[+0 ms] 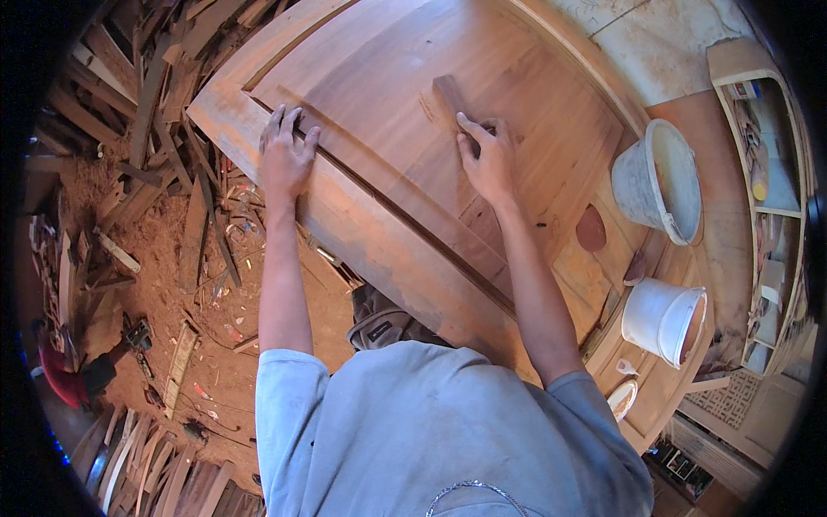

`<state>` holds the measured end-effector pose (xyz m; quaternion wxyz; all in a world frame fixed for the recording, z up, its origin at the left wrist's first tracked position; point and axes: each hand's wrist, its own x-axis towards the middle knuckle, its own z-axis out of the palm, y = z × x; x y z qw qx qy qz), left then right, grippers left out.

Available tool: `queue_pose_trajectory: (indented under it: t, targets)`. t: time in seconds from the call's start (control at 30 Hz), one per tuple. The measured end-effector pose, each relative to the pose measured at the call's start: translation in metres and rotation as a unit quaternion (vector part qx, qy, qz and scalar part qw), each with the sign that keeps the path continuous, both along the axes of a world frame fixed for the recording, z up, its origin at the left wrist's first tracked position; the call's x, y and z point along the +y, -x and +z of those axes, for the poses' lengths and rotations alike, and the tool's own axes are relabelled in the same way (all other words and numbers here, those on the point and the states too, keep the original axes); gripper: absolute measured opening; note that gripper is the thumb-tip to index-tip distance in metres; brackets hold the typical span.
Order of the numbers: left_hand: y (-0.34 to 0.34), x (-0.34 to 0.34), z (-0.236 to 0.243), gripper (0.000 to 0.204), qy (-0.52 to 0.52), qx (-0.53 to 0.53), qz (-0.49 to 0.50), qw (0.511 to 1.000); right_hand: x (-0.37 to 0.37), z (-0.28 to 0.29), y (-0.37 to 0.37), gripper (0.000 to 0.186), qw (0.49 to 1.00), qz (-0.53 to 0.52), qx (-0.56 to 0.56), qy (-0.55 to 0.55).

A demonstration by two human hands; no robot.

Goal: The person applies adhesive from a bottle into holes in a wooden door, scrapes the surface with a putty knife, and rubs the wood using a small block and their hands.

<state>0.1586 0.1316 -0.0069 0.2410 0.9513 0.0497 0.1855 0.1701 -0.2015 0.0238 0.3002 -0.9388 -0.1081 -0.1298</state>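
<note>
A large wooden panel door (379, 103) lies flat in front of me, its raised frame patched with grey and orange-brown marks. My left hand (289, 164) rests with fingers spread on the frame's near-left rail, holding nothing. Over the middle panel, my right hand (489, 164) is closed on the near end of a narrow wooden block (448, 93), which touches the panel. Whether anything is wrapped under the block is hidden. To the right of that forearm lies a reddish-brown piece (591, 228) that looks like sandpaper.
A grey bucket (633, 185) and a white tub (650, 314) stand at the right, near a small white lid (622, 399). Beyond them is a wooden shelf (780, 211). Scrap wood (159, 112) litters the sawdust-covered floor at left. Someone in red (60, 370) is at the far left.
</note>
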Motion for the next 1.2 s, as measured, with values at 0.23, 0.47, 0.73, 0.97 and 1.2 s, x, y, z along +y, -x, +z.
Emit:
queue_pose_trajectory:
  t: [0.23,0.47,0.73,0.97,1.2]
  targets:
    - [-0.001,0.002,-0.003,0.052,-0.006,-0.003,-0.006,1.0,0.011,-0.007,0.002,0.034,0.999,0.036,-0.003,-0.028]
    - [0.001,-0.001,0.003,0.051,-0.001,-0.002,0.0,1.0,-0.001,-0.009,-0.022,0.033,1.0,0.008,-0.019,-0.007]
    - [0.002,-0.001,0.004,0.051,-0.003,0.006,0.003,1.0,0.012,-0.006,-0.024,0.033,0.997,0.073,-0.011,-0.035]
    - [0.002,-0.003,0.006,0.051,-0.006,0.008,0.004,1.0,0.008,0.0,-0.02,0.033,0.997,0.066,0.033,-0.031]
    - [0.002,-0.004,0.004,0.051,0.011,0.001,0.008,1.0,0.016,0.005,-0.012,0.034,0.997,0.053,0.009,-0.055]
